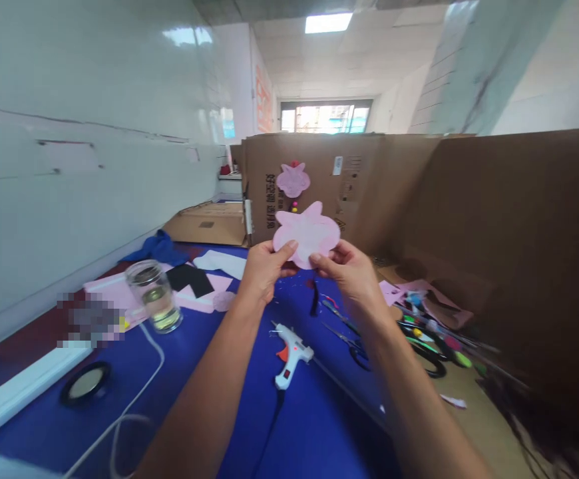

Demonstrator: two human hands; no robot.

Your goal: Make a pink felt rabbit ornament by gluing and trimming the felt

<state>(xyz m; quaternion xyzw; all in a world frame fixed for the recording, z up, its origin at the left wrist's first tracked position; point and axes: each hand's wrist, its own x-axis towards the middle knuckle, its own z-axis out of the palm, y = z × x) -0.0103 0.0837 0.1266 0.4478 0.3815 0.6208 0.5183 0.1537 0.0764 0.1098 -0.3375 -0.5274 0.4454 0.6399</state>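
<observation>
Both hands hold up a pink flower-like cutout (309,229), apparently felt, with a paler middle and two pointed petals on top. My left hand (262,273) pinches its lower left edge, thumb in front. On the lower right edge, my right hand (352,269) grips it the same way. Behind it, a smaller pink cutout (293,181) with a red bit on top is against the cardboard, and small coloured beads (294,207) show below it. A white hot glue gun (292,352) with an orange trigger lies on the blue table between my forearms.
Scissors (352,346) lie near my right forearm, beside a pile of tools and pink scraps (429,299). A lidded glass of pale liquid (157,299) stands left. Cardboard (394,193) walls the back and right. A white cable (134,399) crosses the left side.
</observation>
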